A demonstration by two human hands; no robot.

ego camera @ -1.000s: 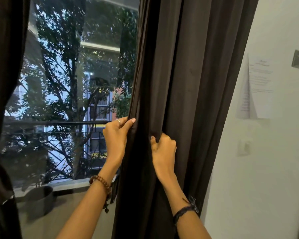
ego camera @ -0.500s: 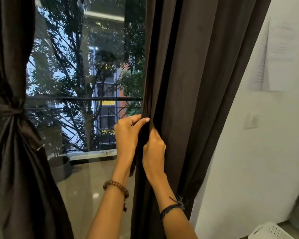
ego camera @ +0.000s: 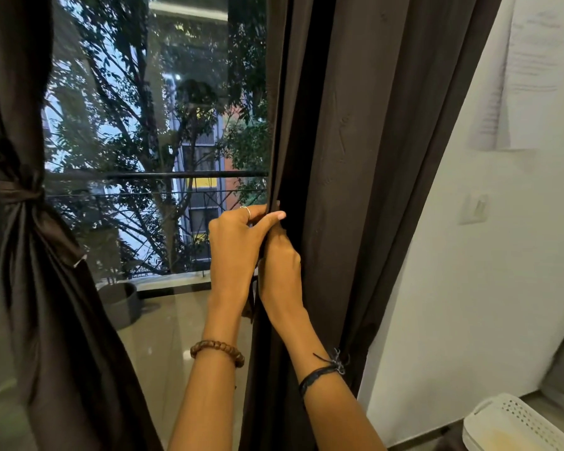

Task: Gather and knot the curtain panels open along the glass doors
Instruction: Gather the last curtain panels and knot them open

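Observation:
A dark brown curtain panel (ego camera: pixel 355 157) hangs loose on the right of the glass door (ego camera: pixel 150 141). My left hand (ego camera: pixel 235 249) pinches the panel's left edge between thumb and fingers. My right hand (ego camera: pixel 282 268) sits right behind it, its fingers tucked into a fold of the same panel and hidden by the cloth. At the left, a second brown curtain panel (ego camera: pixel 39 288) is gathered and tied in a knot (ego camera: pixel 20 193).
A white wall (ego camera: pixel 469 271) with a taped paper sheet (ego camera: pixel 534 76) and a switch (ego camera: pixel 474 208) stands to the right. A white perforated basket (ego camera: pixel 518 424) sits at the lower right. Outside the glass are a balcony railing (ego camera: pixel 157 175) and a grey pot (ego camera: pixel 119 302).
My right hand has slid left along the curtain until it meets my left hand at the panel's edge. The view has dropped and shifted, showing the knotted left panel and the basket.

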